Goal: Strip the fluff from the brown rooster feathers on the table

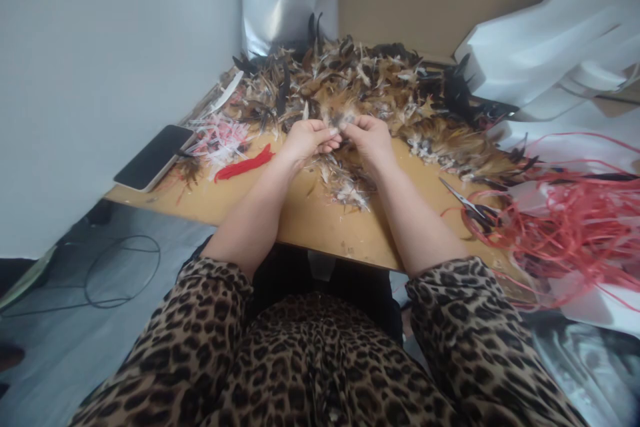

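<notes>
Over the middle of the table, my left hand (311, 140) and my right hand (369, 137) meet, thumbs and fingers pinched. Between them is a small bunch of brown and white feathers (345, 110), its lower ends hidden by the fingertips. A large heap of brown, black and white feathers (320, 73) spreads just behind both hands. Loose feathers (350, 190) lie on the table below them. Left of my left hand is a bundle of red thread (244, 164). Scissors (470, 205) with dark handles lie right of my right forearm.
A phone (154, 157) lies at the table's left edge beside a pile of white and pink strips (220, 137). Tangled red strands (575, 233) fill the right side. A silver bag (290, 7) stands behind the heap; white sheeting (550, 40) hangs at right.
</notes>
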### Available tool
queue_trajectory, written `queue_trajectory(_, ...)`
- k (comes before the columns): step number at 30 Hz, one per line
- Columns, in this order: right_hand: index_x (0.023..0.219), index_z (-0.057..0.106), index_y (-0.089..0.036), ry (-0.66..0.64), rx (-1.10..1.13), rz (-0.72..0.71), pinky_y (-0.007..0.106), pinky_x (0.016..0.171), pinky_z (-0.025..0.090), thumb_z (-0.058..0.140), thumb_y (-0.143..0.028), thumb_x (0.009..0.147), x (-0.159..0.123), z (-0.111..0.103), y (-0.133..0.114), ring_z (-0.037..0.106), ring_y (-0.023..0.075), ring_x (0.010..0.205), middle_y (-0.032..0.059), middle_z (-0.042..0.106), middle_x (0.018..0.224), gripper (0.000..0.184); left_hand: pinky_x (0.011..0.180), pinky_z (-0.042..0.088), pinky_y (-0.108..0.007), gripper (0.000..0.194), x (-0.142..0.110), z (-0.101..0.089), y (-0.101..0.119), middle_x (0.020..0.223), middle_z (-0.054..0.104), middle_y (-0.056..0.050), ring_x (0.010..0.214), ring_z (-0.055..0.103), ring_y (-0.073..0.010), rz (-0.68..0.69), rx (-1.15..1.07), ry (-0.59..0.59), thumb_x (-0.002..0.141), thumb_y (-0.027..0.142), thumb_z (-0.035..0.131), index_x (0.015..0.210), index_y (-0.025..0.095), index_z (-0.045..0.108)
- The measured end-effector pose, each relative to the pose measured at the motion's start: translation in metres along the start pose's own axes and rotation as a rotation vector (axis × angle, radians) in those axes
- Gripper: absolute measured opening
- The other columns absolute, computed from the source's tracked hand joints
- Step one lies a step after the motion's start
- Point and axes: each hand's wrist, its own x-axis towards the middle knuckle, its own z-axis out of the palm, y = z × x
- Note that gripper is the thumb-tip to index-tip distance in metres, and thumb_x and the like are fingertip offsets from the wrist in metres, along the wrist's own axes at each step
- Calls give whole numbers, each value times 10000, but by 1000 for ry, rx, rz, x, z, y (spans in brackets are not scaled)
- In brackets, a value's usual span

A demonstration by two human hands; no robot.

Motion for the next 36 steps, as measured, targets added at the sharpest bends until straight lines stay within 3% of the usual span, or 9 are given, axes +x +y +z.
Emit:
queue_trajectory(9, 635, 573, -179, -14, 147, 66, 211, 535, 400, 758, -409, 624, 3, 1, 3, 481, 73, 526, -33, 581, 584, 295, 506, 492, -110, 112, 3, -6, -1, 755, 726, -80, 577, 672, -69, -67, -148, -44, 778, 164, 711, 823, 72, 665)
queue_trajectory(16, 625, 571, -181, 6, 69, 35, 215, 552, 423, 745, -398, 623, -1, 2, -2, 504, 85, 557, -31, 578, 588, 278, 489, 488, -109, 94, 0, -4, 1, 712, 713, -75, 550, 663, -67, -98, -154, -77, 791, 147, 693, 787, 60, 658)
queue_trajectory(26, 620, 569, -182, 4, -2, -10, 220, 561, 420, 727, -384, 636, 1, 1, 2, 490, 85, 557, -43, 558, 577, 257, 541, 496, -113, 87, 0, -5, 0, 688, 709, -75, 556, 647, -54, -85, -71, -84, 772, 141, 710, 759, 65, 670)
queue_trajectory(31, 633, 570, -183, -15, 62, 34, 212, 525, 414, 763, -427, 621, 1, 3, 3, 503, 82, 549, -29, 590, 602, 312, 539, 496, -119, 94, 3, -6, -3, 654, 697, -60, 528, 630, -48, -31, -60, -103, 789, 130, 688, 725, 66, 662)
queue_trajectory(36, 649, 548, -196, -19, 139, 106, 212, 513, 438, 776, -542, 601, 1, 7, 6, 524, 83, 530, -31, 575, 569, 417, 539, 485, -118, 107, 3, -4, -3, 663, 703, -57, 519, 618, -41, 0, -18, -47, 775, 157, 708, 723, 83, 652)
